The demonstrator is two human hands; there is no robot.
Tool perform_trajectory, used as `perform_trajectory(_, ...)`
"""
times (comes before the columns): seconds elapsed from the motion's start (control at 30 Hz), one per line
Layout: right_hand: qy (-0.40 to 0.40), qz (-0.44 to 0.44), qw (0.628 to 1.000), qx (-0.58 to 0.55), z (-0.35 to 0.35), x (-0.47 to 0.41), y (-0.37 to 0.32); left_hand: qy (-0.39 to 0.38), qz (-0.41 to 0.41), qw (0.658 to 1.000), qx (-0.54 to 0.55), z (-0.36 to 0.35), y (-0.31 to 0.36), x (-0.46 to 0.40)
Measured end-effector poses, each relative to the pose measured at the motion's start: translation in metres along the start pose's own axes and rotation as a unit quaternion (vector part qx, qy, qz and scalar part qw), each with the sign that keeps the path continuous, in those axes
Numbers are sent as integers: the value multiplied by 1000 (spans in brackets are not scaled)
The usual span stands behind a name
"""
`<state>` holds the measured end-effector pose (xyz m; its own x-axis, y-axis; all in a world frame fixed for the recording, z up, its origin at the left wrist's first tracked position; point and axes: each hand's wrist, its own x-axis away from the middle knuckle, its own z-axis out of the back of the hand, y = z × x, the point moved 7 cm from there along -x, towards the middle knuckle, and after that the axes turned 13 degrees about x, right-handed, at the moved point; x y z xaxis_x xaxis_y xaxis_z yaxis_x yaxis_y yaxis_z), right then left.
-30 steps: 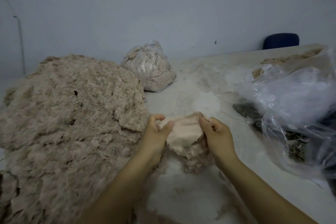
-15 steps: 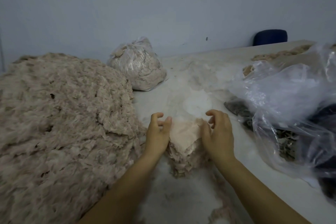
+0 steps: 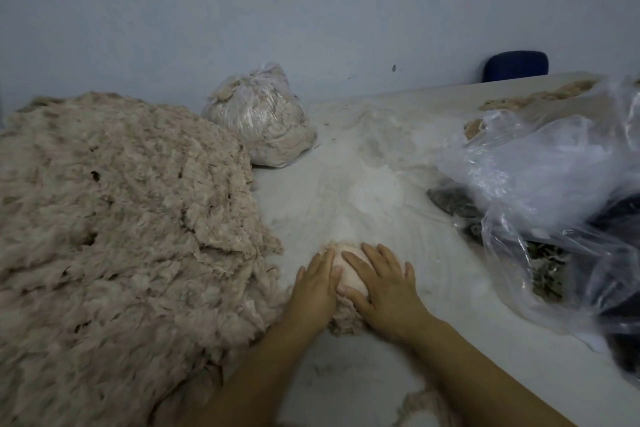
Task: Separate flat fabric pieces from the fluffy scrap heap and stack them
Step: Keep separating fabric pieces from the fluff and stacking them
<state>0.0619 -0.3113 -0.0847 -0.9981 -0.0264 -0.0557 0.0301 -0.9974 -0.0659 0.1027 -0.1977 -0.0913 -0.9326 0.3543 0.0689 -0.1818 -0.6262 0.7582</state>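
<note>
A big fluffy beige scrap heap (image 3: 114,236) fills the left half of the table. Just right of its edge lies a small stack of flat pale-pink fabric pieces (image 3: 348,269). My left hand (image 3: 315,288) lies flat on the stack's left side with straight fingers. My right hand (image 3: 382,286) presses down on its right side, fingers spread and pointing up-left. Both hands cover most of the stack; only a pale strip shows between them and some frayed edges below.
A tied clear bag of scraps (image 3: 261,121) stands at the back. A large crumpled clear plastic bag (image 3: 540,177) with dark scraps under it takes up the right side. The dusty white table (image 3: 367,191) runs between them; a blue chair back (image 3: 516,66) is behind.
One second ago both hands pinched a pink fabric piece above the stack. They laid it down, let go, and now press flat on the stack.
</note>
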Motion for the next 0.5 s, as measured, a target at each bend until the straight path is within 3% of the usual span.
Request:
perform_trajectory(0.17, 3, -12, 1000, 20, -3, 4, -1, -10, 1, 999, -40, -1, 0, 1)
perform_trajectory(0.3, -23, -1, 999, -29, 18, 3, -4, -33, -15, 996, 76, 30, 17, 9)
perform_trajectory(0.4, 89, 2, 993, -82, 60, 11, -9, -66, -69, 991, 97, 70, 38, 26)
perform_trajectory(0.5, 231, 38, 963, -132, 102, 31, -36, -118, -87, 987, 60, 110, 43, 48)
